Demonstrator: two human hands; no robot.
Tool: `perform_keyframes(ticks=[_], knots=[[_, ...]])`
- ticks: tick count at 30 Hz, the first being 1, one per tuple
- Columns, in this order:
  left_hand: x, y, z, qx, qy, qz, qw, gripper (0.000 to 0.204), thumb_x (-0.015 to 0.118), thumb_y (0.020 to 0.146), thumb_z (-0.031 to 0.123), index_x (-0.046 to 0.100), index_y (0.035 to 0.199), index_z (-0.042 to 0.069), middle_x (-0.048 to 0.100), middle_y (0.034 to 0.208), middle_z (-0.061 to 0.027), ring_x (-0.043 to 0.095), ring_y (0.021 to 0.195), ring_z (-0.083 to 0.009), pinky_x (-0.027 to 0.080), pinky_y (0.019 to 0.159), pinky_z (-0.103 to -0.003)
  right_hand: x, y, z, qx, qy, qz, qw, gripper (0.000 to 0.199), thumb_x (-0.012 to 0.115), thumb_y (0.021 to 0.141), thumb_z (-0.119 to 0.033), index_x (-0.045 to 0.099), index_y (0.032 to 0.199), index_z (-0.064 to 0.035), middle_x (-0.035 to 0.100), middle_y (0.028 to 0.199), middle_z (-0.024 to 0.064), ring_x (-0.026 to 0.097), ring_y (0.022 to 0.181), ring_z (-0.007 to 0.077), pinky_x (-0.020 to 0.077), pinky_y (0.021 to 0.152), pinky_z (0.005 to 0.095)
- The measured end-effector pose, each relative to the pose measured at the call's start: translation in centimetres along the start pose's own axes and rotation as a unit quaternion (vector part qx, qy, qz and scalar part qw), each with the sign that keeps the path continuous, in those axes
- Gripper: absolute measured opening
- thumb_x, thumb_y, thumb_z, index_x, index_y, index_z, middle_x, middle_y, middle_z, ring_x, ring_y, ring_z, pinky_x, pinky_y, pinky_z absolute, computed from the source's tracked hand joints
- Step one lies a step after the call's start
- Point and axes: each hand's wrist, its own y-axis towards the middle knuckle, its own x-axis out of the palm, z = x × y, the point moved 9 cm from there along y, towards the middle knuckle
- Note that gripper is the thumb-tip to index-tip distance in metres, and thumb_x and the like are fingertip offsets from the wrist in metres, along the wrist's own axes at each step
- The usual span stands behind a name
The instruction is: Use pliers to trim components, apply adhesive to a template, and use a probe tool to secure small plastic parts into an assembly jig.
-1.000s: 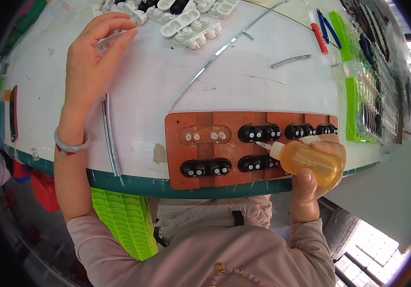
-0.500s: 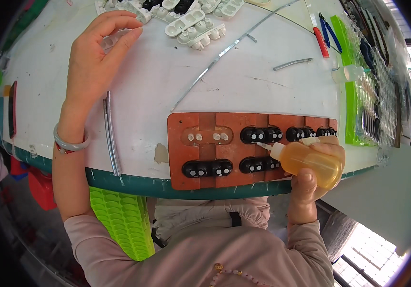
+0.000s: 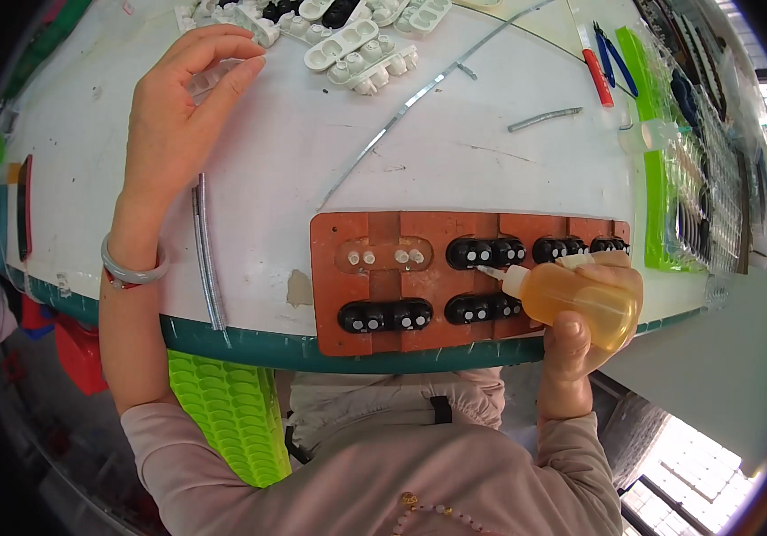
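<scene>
My right hand (image 3: 571, 335) is wrapped round a squeeze bottle (image 3: 575, 304) of amber liquid. The bottle lies tilted, its thin nozzle pointing left at the front edge of a black oval piece (image 3: 486, 253) with pale round dots. That piece sits in a recess of a reddish-brown holder board (image 3: 385, 335). Several similar black pieces fill other recesses; the upper-left recess (image 3: 385, 256) holds only small pale pegs. Over the table's far left, my left hand (image 3: 178, 107) is open, fingers curved and thumb apart. A whitish part shows through the gap between them.
White moulded parts (image 3: 370, 62) lie in a heap at the back. Metal strips (image 3: 208, 259) rest on the white table (image 3: 267, 161). Far right are a red-handled tool (image 3: 598, 80), blue pliers (image 3: 616, 61) and a green-edged tray (image 3: 656, 214) of clear plastic.
Almost nothing differs. Both hands and the bottle hold their places, and the whole view has shifted very slightly.
</scene>
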Motion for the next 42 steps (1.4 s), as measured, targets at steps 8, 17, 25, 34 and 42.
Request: perform_keyframes(ticks=[8, 17, 25, 34, 42], knots=[[0.2, 0.1, 0.1, -0.015, -0.008, -0.007, 1.0, 0.017, 0.062, 0.083, 0.011, 0.064, 0.097, 0.002, 0.062, 0.103, -0.0066, 0.058, 0.096, -0.0169, 0.043, 0.087, -0.027, -2.1, -0.6, -0.3, 0.042, -0.038, 0.067, 0.996, 0.057, 0.068, 0.072, -0.048, 0.048, 0.095, -0.0002, 0.045, 0.085, 0.0088, 0.049, 0.075, 0.0166, 0.0438, 0.065, 0.0254], [-0.1, -0.1, -0.8, -0.049, -0.001, 0.017, 0.999, 0.028, 0.063, 0.084, 0.015, 0.061, 0.109, 0.005, 0.062, 0.109, -0.006, 0.056, 0.103, -0.0176, 0.04, 0.095, -0.031, -2.7, -0.9, 0.1, -0.008, -0.083, 0.07, 0.994, 0.056, 0.065, 0.074, -0.048, 0.048, 0.093, 0.0018, 0.049, 0.083, 0.0106, 0.05, 0.075, 0.0185, 0.044, 0.064, 0.0259], [-0.1, -0.1, -0.8, -0.051, 0.008, 0.009, 0.999, 0.027, 0.062, 0.084, 0.016, 0.062, 0.109, 0.005, 0.062, 0.108, -0.0061, 0.056, 0.103, -0.0174, 0.039, 0.096, -0.031, -2.8, -0.8, 0.6, -0.031, -0.009, 0.059, 0.998, 0.048, 0.076, 0.066, -0.024, 0.051, 0.096, 0.0044, 0.058, 0.08, 0.0126, 0.049, 0.072, 0.0194, 0.0423, 0.063, 0.0287], [0.1, 0.1, -0.9, -0.039, 0.007, -0.004, 0.999, 0.026, 0.062, 0.085, 0.014, 0.061, 0.108, 0.004, 0.062, 0.108, -0.0059, 0.056, 0.103, -0.0166, 0.039, 0.094, -0.03, -5.5, -1.4, 1.0, 0.012, -0.037, 0.104, 0.994, 0.055, 0.067, 0.074, -0.045, 0.048, 0.096, 0.0012, 0.046, 0.085, 0.0099, 0.052, 0.075, 0.0181, 0.0469, 0.064, 0.0268], [0.1, -0.1, -1.8, -0.085, 0.009, 0.002, 0.996, 0.027, 0.061, 0.086, 0.016, 0.06, 0.11, 0.004, 0.061, 0.108, -0.0051, 0.055, 0.104, -0.016, 0.039, 0.095, -0.029, -7.1, -1.7, 2.1, 0.003, -0.081, 0.142, 0.986, 0.053, 0.064, 0.075, -0.045, 0.047, 0.095, 0.0008, 0.044, 0.089, 0.011, 0.05, 0.075, 0.0176, 0.0447, 0.061, 0.0247]])
